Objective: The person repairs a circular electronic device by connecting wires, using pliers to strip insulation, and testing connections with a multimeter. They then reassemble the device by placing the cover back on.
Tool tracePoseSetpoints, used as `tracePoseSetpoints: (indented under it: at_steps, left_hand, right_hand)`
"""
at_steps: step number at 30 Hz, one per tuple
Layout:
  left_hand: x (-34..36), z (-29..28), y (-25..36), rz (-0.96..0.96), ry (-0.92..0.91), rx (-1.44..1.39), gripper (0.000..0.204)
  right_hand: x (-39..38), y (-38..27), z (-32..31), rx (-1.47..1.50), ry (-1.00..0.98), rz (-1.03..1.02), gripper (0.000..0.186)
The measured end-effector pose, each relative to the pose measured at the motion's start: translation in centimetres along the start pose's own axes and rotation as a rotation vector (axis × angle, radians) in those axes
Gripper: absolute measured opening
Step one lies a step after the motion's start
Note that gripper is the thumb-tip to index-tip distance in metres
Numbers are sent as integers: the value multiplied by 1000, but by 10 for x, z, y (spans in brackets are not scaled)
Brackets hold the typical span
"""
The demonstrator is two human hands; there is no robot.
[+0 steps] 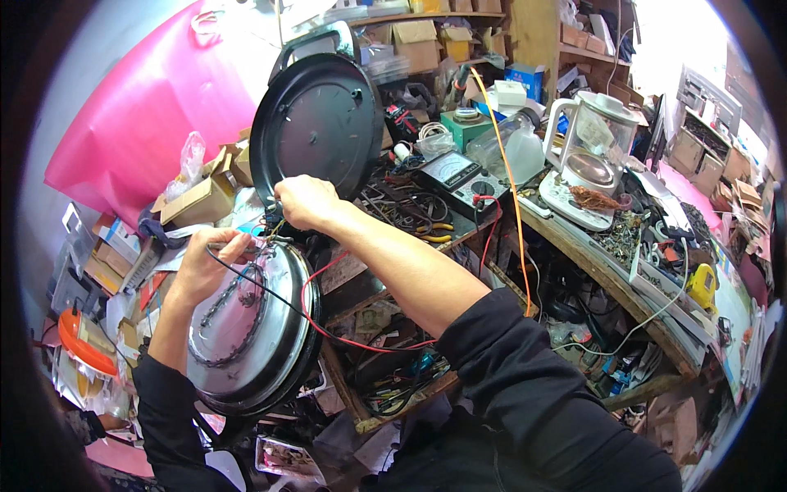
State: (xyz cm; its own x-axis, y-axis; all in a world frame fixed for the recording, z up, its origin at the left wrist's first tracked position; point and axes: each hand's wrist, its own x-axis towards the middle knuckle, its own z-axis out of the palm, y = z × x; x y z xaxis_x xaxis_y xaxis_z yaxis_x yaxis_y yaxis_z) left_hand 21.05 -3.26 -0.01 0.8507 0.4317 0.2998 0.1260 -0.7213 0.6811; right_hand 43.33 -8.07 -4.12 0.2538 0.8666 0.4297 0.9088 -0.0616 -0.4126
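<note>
A round electric pan stands open, its black lid raised at the back and its silvery metal body tilted below, with a dark looped cord or element on its face. My left hand is at the body's upper edge, fingers pinched on a thin black test probe with a black lead trailing from it. My right hand is closed in front of the lid's lower edge, by the exposed thin wires; what its fingers hold is hidden. A red lead loops up behind my right forearm.
An analog multimeter lies on the cluttered bench, beside yellow-handled pliers. To the right stands a glass kettle on a white base. An orange cord hangs across the view. A wooden drawer of tools is below.
</note>
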Motion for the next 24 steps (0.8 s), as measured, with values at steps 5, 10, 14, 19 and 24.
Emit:
tracePoseSetpoints:
  at_steps: [5, 10, 14, 19, 24]
  left_hand:
    - [3, -6, -16, 43, -18, 72, 26]
    - [7, 0, -3, 49, 9, 219, 28]
    - [4, -3, -4, -11, -39, 218, 36]
    - [2, 2, -2, 11, 18, 139, 28]
    - [0, 2, -4, 21, 1, 138, 25]
  right_hand:
    - [3, 1, -3, -63, -84, 7, 31]
    - [-2, 7, -6, -14, 28, -76, 25]
    - [-4, 2, -9, -6, -20, -26, 30]
    - [-4, -1, -11, -32, -57, -11, 31]
    - [-6, -3, -12, -56, -75, -13, 32]
